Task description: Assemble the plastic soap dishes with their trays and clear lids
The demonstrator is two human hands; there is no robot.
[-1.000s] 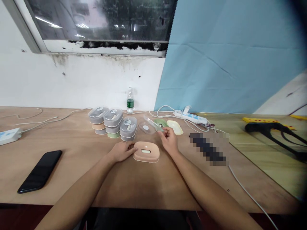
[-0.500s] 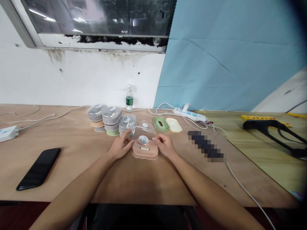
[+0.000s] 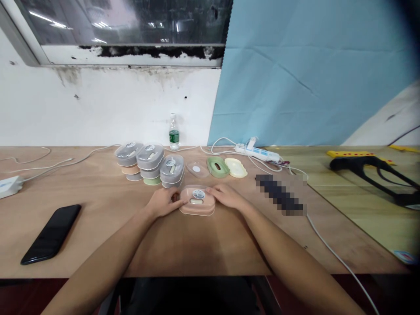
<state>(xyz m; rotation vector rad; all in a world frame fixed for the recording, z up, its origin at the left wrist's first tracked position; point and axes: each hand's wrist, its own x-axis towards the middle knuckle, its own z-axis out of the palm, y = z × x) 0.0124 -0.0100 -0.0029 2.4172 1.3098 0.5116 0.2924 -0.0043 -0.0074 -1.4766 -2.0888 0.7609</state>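
While both forearms stretch forward, the left hand [image 3: 166, 202] and right hand [image 3: 226, 196], half-curled, clasp one pink box [image 3: 197, 207] between them on the counter [image 3: 183, 245], with a clear lid [image 3: 198, 194] on top. Beyond the left hand stand three stacks [image 3: 150, 162], box count unclear; beyond the right hand lie one loose lid [image 3: 196, 169] and two trays [image 3: 218, 166].

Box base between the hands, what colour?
The base is peach pink, under a clear lid; head view shows it.
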